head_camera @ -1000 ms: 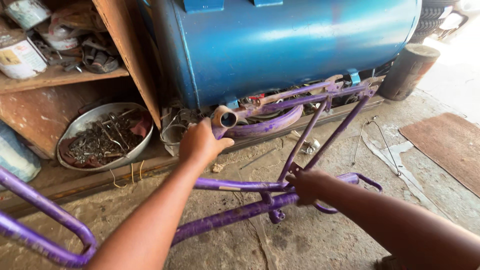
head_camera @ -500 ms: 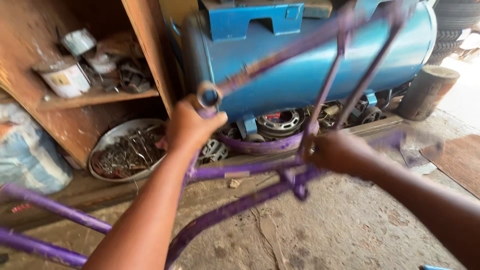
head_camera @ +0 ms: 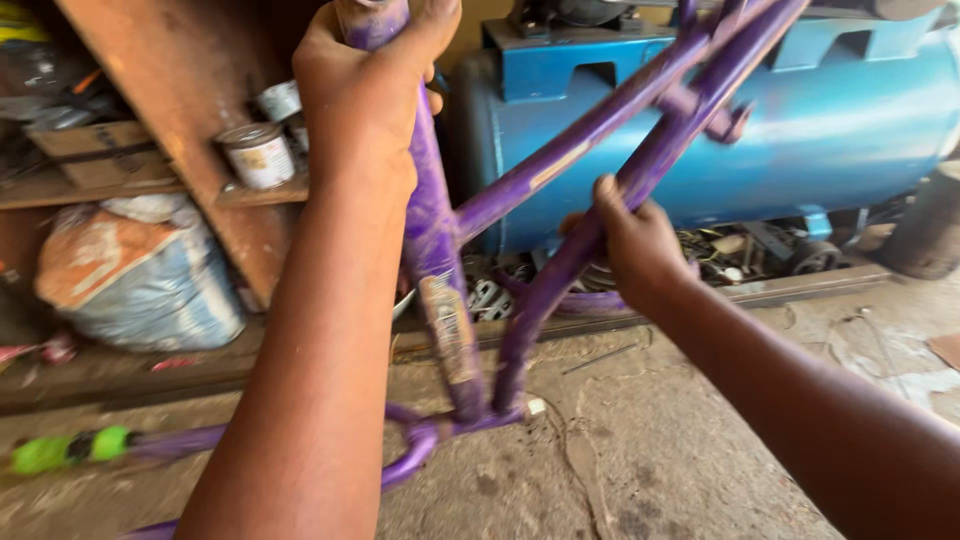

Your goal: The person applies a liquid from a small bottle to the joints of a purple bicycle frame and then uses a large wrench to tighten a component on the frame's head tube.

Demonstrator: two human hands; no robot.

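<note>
purple bicycle frame [head_camera: 440, 260] stands upended on the concrete floor [head_camera: 650, 470] before a blue tank [head_camera: 800, 130]. left hand [head_camera: 365, 85] has its grip clenched around the top tube end; right hand [head_camera: 630, 245] grasps a slanting tube.

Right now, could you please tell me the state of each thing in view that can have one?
purple bicycle frame: raised on end, lower end near the floor, paint scuffed.
left hand: closed around the frame's upper tube.
right hand: closed around a slanted tube.
tin can: upright on the shelf, lidded.
sack: full, slumped under the shelf.
</note>
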